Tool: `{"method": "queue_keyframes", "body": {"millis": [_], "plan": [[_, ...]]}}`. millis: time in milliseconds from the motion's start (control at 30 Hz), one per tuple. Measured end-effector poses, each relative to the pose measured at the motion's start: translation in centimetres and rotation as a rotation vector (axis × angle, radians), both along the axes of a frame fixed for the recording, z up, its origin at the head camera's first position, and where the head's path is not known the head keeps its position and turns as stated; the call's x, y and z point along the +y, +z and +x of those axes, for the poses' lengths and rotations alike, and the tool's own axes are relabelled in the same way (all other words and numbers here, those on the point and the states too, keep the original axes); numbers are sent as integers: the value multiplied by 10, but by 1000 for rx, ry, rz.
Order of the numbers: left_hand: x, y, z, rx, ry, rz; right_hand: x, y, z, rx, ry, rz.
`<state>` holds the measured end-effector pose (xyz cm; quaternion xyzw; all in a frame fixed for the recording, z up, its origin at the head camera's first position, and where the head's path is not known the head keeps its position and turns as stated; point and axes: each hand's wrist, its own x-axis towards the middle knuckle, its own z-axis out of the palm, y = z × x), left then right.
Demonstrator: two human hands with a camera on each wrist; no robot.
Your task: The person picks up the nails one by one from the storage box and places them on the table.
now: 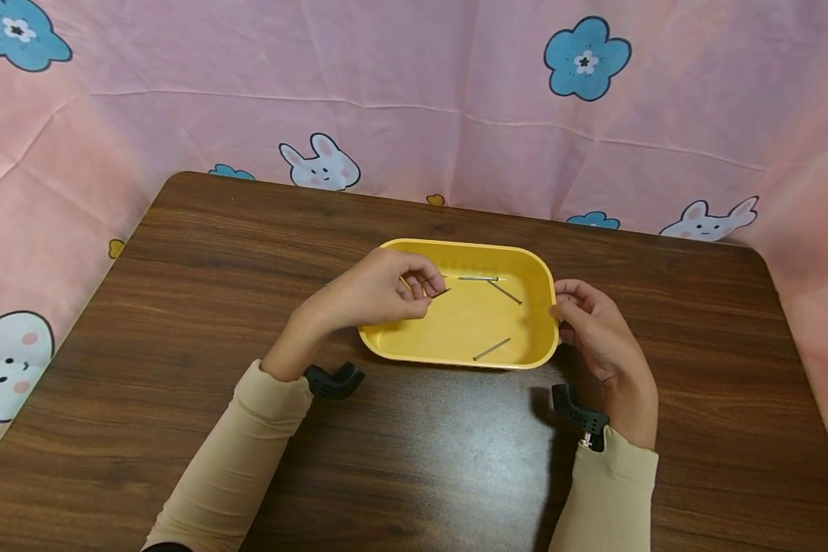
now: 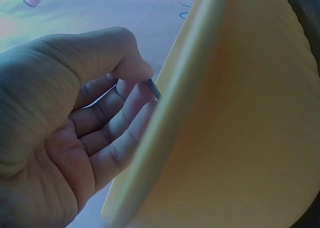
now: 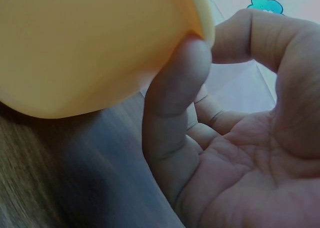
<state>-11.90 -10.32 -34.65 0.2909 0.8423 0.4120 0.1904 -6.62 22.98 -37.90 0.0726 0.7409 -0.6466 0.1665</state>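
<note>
A yellow plastic tray stands in the middle of a dark wooden table. Three loose nails lie in it: one near the far wall, one slanting beside it, one near the front. My left hand hovers over the tray's left end and pinches a thin nail between thumb and fingers, close to the tray's wall. My right hand holds the tray's right rim, with the thumb against the outer wall.
A pink cloth printed with rabbits and blue flowers hangs behind and beside the table. Black wrist-camera mounts sit at both cuffs. The table's rounded back corners lie left and right of the tray.
</note>
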Motion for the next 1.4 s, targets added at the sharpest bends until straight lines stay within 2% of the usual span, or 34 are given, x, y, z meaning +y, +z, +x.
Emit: {"method": "queue_keyframes", "body": {"millis": [233,500,833,1067,1400], "plan": [[-5,4,-1,-34,21,35,-1,0,0,1,-1,-12],[-14,8,-4,-24,33,71,0,-1,-1,3,-6,-9],[-29,11,-8,-93,99,135,0,0,-2,-2,-1,-21],[-32,17,-8,-117,123,162,1,2,-3,4,0,-5],[-34,17,-7,-138,137,173,1,1,-1,-4,-2,10]]}}
